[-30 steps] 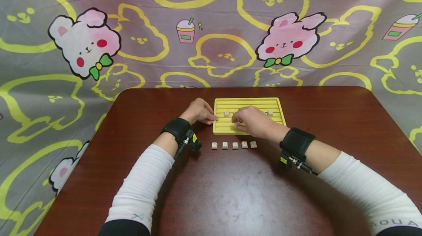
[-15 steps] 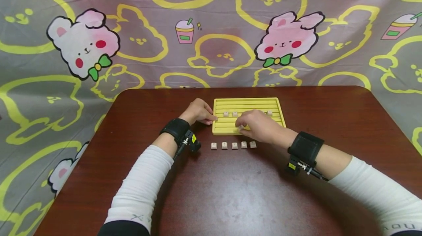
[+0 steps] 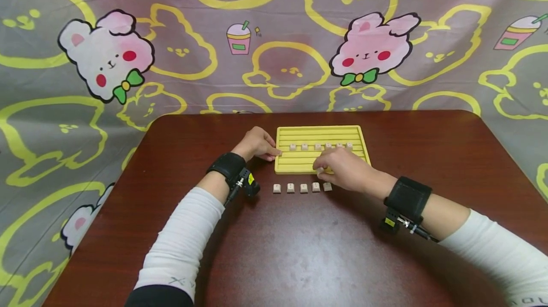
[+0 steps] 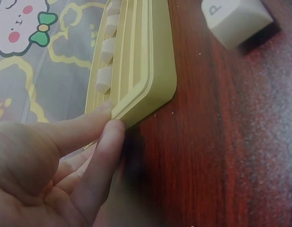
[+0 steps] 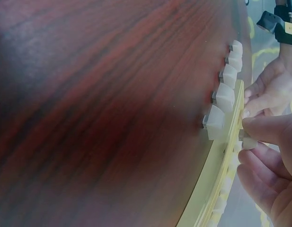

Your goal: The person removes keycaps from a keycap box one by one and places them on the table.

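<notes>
My left hand (image 3: 259, 145) pinches the near-left corner of a yellow ridged tray (image 3: 318, 128); the left wrist view has the thumb on the rim and a finger against the side. Over the tray's front edge, my right hand (image 3: 344, 168) holds a small white keycap (image 3: 319, 171) between thumb and fingers. That same keycap (image 5: 249, 142) shows partly hidden by the fingers in the right wrist view. Several white keycaps (image 3: 304, 146) stand in a row along one of the tray's middle grooves, the right ones close behind my right hand.
Several more keycaps (image 3: 303, 188) are lined up on the brown table (image 3: 291, 250) just in front of the tray. One of them, a keycap marked P (image 4: 235, 21), appears in the left wrist view. A patterned curtain (image 3: 291, 26) hangs behind the table.
My right hand has moved right and slightly nearer along the tray's front, still holding the keycap. More keycaps of the tray's row have come into sight. The left hand stays at the corner.
</notes>
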`<state>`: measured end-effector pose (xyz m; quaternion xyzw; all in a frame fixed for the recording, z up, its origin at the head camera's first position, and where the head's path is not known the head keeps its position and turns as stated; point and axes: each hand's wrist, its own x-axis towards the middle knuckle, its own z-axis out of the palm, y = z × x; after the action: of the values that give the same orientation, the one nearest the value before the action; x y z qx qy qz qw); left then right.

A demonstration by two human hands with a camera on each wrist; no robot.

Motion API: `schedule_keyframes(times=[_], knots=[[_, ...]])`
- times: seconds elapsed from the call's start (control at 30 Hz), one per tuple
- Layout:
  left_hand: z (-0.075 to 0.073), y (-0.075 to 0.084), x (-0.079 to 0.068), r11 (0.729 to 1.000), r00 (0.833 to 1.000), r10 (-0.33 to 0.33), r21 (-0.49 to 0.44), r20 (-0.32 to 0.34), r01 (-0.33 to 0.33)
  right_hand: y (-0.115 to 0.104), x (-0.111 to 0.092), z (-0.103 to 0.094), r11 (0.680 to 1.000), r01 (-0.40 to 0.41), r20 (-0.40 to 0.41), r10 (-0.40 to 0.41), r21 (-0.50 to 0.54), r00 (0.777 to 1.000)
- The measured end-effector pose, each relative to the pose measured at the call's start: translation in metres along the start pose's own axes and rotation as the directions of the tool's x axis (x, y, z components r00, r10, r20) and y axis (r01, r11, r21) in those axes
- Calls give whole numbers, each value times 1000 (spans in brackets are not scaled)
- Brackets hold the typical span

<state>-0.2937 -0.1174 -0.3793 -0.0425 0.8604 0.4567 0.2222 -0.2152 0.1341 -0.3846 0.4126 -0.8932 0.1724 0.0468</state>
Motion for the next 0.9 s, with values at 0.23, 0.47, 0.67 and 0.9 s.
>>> schedule_keyframes(times=[0.23, 0.47, 0.67, 0.9], knots=[[0, -1, 1, 1000, 1000, 8, 5, -4, -8, 0, -6, -1, 1000, 9, -12, -9, 6, 1000], [0, -2, 1, 1000, 1000, 20, -5, -6, -20, 0, -14, -4, 1000, -11, -8, 12, 28, 1000], [0, -1, 0, 1000, 1000, 17, -9, -3, -17, 0, -22, -6, 999, -18, -22, 19, 34, 1000], [0, -2, 1, 1000, 1000, 17, -12, 6, -17, 1, -31, -7, 998, -41, -19, 41, 42, 999]])
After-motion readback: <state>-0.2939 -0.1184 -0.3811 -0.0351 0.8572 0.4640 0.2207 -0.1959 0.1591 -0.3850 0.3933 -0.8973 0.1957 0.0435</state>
